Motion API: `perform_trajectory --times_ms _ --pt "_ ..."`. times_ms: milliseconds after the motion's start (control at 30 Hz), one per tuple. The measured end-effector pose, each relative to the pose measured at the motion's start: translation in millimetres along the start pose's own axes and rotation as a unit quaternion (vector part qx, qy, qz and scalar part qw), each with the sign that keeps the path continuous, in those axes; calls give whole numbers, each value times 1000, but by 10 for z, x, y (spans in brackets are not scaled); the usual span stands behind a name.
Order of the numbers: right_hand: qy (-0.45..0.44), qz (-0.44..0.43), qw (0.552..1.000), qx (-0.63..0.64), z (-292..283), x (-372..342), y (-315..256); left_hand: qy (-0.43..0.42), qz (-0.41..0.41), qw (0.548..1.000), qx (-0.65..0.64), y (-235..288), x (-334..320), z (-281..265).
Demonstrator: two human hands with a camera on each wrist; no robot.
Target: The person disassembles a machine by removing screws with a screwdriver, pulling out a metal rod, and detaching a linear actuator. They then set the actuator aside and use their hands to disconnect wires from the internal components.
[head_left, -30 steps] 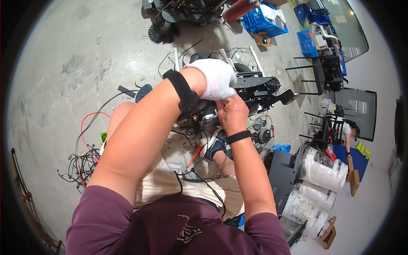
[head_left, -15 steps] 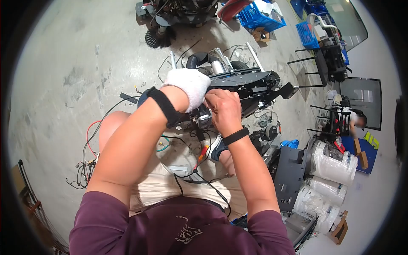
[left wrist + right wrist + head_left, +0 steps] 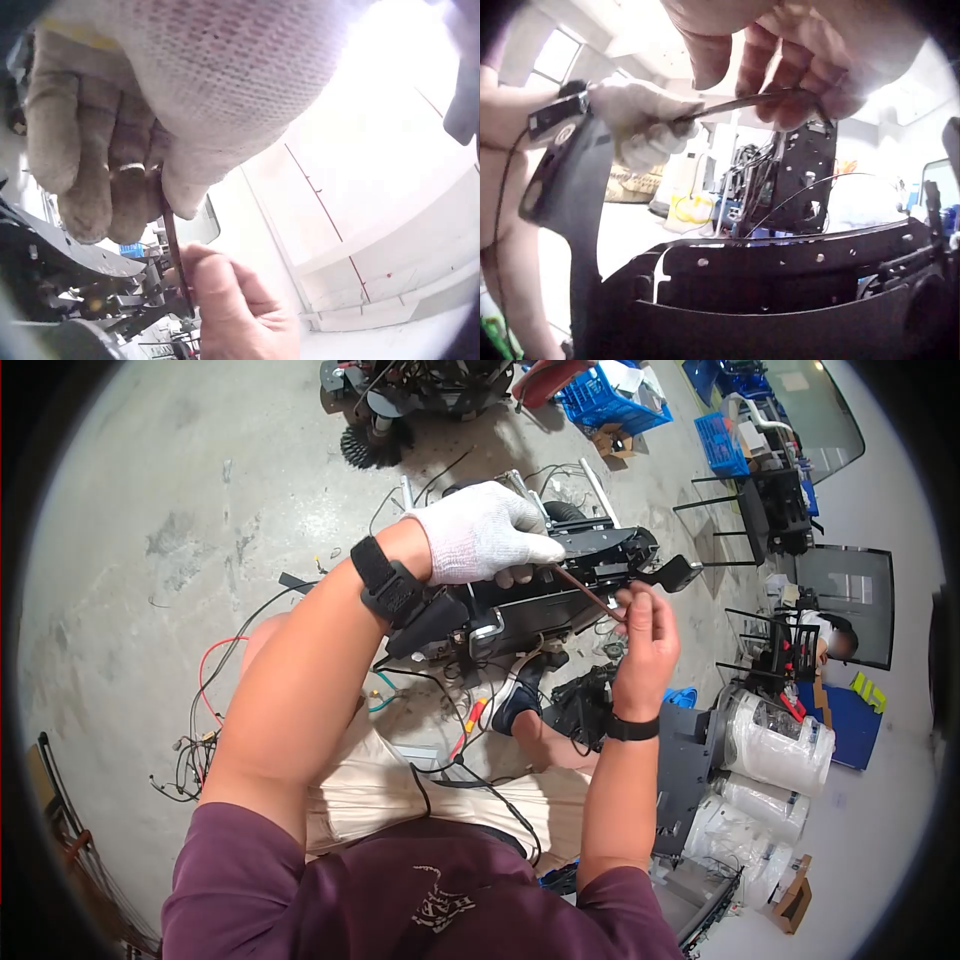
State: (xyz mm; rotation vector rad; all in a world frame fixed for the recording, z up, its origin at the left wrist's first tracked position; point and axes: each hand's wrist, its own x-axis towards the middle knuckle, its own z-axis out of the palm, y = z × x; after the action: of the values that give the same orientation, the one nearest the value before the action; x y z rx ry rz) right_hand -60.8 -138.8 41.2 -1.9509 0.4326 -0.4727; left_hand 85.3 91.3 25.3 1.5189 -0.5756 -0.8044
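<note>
My left hand (image 3: 480,535), in a white knit glove, pinches one end of a thin brown rod (image 3: 592,594) between thumb and fingers. Toward its far end the rod makes a bend, shaped like a hex key, in the right wrist view. My bare right hand (image 3: 645,650) is at that end; its relaxed fingers (image 3: 780,109) lie against the rod while the thumb stands apart. Below both hands sits a black machine frame (image 3: 540,622) with a curved plate (image 3: 590,543) and several brackets. In the left wrist view the rod slants down from the gloved thumb (image 3: 184,191).
Between the person's legs lies a red-and-yellow-handled tool (image 3: 468,726) among black cables (image 3: 490,792). Loose wiring (image 3: 190,765) is on the floor at left. A brush machine (image 3: 420,405) and blue crate (image 3: 620,400) stand ahead. Wrapped rolls (image 3: 775,740) and another person (image 3: 825,635) are at right.
Both hands were together at the machine; now they are raised and apart, with the brown rod showing between them. The right hand has moved right.
</note>
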Motion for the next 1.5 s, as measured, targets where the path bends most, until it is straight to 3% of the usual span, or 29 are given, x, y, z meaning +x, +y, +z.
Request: perform_trajectory --times_ms 33,200,267,400,433,500,533,733,800,933,967,1133,1333,1500 --pt "-49 70 993 87 -98 -16 50 -8 2 1000 12 28 8 5" --pt "-66 151 968 189 -172 -214 146 -22 -4 999 31 -86 120 87" --pt "-87 188 938 278 -184 -240 163 -19 -18 999 19 -114 153 128" --pt "-118 200 945 229 -197 -276 183 -7 -7 997 80 -190 186 182" --pt "-76 217 950 211 -162 -289 159 -10 -7 996 83 -219 198 195" --pt "-42 220 954 199 -163 -290 201 126 49 965 225 -272 229 208" --pt "-11 223 957 185 -171 -303 216 141 53 952 265 -281 246 186" --pt "106 162 970 144 -408 -432 409 102 62 951 284 -295 217 236" --pt "97 165 979 65 -510 -480 596 96 48 952 285 -294 197 248" --pt "106 198 974 22 -518 -493 941 75 31 954 287 -351 185 284" --pt "110 195 975 9 -491 -474 1036 70 -15 963 259 -342 176 307" --pt "102 210 972 31 -248 -418 1081 15 -54 958 281 -292 148 377" --pt "115 240 960 83 -210 -412 1256 -33 -107 969 221 -292 187 366" --pt "33 245 954 168 61 -459 1337 -77 -125 976 159 -396 229 311"
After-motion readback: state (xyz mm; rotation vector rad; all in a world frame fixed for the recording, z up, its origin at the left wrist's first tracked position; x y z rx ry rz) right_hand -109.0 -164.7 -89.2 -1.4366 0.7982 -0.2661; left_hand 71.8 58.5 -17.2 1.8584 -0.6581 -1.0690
